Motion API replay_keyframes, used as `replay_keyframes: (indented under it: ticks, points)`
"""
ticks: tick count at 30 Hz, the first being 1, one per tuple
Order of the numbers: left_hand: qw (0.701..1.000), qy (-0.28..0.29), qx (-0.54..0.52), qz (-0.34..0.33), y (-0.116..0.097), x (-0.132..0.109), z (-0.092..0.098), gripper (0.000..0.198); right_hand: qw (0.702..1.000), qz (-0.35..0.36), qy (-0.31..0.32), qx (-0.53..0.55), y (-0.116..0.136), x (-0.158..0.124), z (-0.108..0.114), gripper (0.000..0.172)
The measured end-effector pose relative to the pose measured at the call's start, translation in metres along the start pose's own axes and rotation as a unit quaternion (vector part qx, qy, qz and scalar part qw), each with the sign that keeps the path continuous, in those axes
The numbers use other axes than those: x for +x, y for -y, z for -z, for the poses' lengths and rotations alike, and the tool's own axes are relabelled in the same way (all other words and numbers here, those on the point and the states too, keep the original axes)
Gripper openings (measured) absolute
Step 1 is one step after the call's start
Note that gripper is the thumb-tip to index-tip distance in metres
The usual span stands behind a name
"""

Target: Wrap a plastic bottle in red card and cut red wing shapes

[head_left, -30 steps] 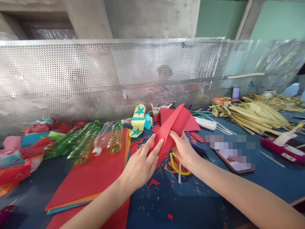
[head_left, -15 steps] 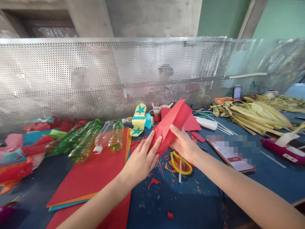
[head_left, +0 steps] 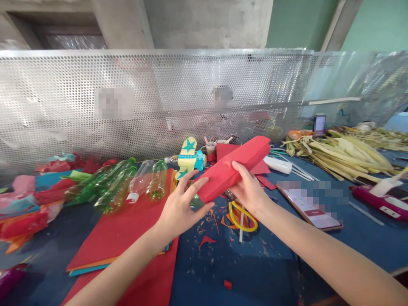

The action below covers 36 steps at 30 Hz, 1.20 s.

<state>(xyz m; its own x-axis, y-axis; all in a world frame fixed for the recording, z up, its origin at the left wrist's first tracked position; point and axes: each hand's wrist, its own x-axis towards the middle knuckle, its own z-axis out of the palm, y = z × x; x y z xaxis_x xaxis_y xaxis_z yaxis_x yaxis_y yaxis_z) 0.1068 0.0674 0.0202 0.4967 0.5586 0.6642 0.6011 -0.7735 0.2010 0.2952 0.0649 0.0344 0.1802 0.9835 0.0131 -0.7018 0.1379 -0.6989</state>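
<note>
Far L, a magenta tool (head_left: 10, 276) is getting cut off by frame edge. Tissue paper (head_left: 24, 185) is bunching up beside green bottles (head_left: 116, 191), which are partly hiding each other. Red sheets (head_left: 137, 223) are passing under L forearm (head_left: 117, 263). L hand (head_left: 181, 206): fingers are standing well apart at lower end of red paper roll (head_left: 234, 168); can't tell if they're gripping. Roll is hanging mid-view above table (head_left: 258, 280), R hand (head_left: 248, 187) holding it, thumb on top, other fingers mostly hidden. Phone (head_left: 309, 208) screen is showing pixelated. Magenta glue gun (head_left: 379, 202) is running off R edge. Table's blue, w/ scraps (head_left: 207, 241) lying about. Behind, perforated metal screen (head_left: 63, 85) is obscuring people (head_left: 223, 102); concrete wall (head_left: 207, 23) + green wall (head_left: 299, 25) are rising above.
</note>
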Motion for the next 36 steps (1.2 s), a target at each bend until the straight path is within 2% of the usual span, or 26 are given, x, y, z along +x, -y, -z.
replay_keyframes:
  ticks: [7,14,17,27,36]
  points:
    - [0.997,0.024,-0.073,0.005,0.007,0.005,0.007,0.045,0.999,-0.040,-0.011,-0.003,0.002,0.004,0.002,0.038]
    - [0.978,0.075,-0.177,0.080,0.003,0.012,0.016,0.046,0.998,-0.054,-0.014,-0.003,0.002,0.004,0.004,0.039]
    - [0.975,0.073,-0.186,0.096,0.002,0.011,0.014,0.044,0.998,-0.055,-0.007,-0.002,0.002,0.004,0.004,0.044]
    - [0.974,0.049,-0.212,0.065,0.015,0.009,0.008,0.043,0.998,-0.032,0.055,-0.030,0.006,0.006,0.007,0.051]
    - [0.969,0.054,-0.237,0.046,0.026,0.009,0.007,0.045,0.998,0.006,0.032,-0.054,0.006,0.006,0.006,0.052]
